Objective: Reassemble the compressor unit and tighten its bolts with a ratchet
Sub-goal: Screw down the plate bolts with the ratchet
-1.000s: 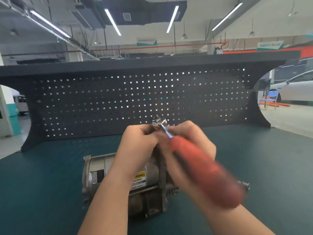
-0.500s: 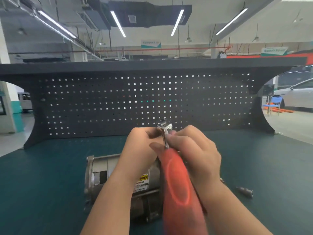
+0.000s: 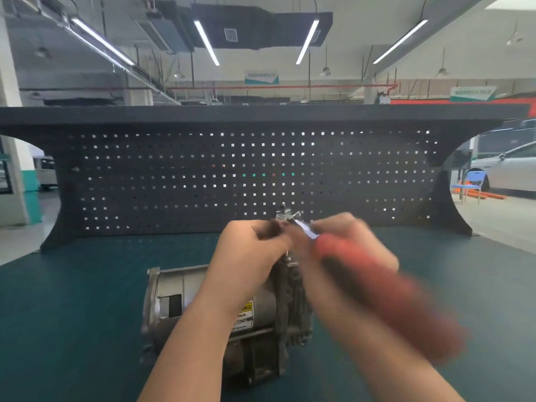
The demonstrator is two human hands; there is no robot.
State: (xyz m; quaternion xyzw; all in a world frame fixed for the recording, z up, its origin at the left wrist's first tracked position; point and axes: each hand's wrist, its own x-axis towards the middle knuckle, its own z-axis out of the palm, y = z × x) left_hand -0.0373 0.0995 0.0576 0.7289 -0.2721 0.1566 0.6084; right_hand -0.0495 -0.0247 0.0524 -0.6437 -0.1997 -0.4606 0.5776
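A grey metal compressor unit [image 3: 174,303] lies on its side on the green bench top, with a yellow warning label on its body. Above its right end, a ratchet with a chrome head [image 3: 285,216] and a red handle [image 3: 388,291] is held. My left hand [image 3: 249,256] curls its fingers at the ratchet head, over the top of the unit. My right hand [image 3: 342,242] grips the upper part of the red handle, which points down to the right and is motion-blurred. The bolt under the ratchet head is hidden by my fingers.
The green bench top [image 3: 72,314] stretches to both sides of the unit. A dark perforated back panel [image 3: 232,175] closes the far edge. Beyond it on the right stand a blue chair [image 3: 471,184] and a white car [image 3: 510,169].
The red handle has swung from pointing straight down toward me out to the lower right. Both hands stay at the ratchet head. The loose part seen right of my arm is now covered.
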